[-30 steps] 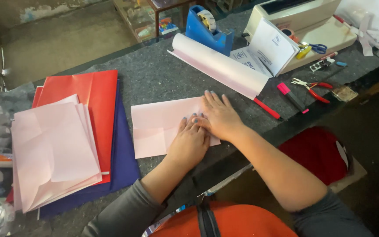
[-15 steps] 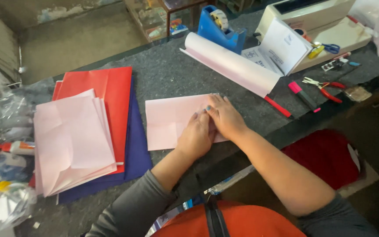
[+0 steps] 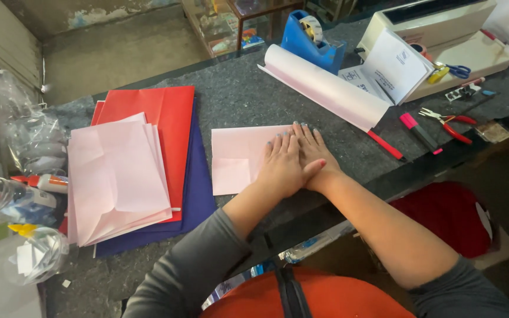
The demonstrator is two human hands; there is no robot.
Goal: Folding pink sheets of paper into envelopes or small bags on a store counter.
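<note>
Pink paper [image 3: 237,156] lies under our left hand [image 3: 281,168] and right hand [image 3: 313,154], pressed flat together, paper roll [image 3: 325,88] at one o'clock

Pale pink paper [image 3: 237,154], grey tabletop [image 3: 237,97]

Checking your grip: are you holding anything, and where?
Nothing is held. Both hands, left over right, press flat on the right part of the pink sheet.
</note>
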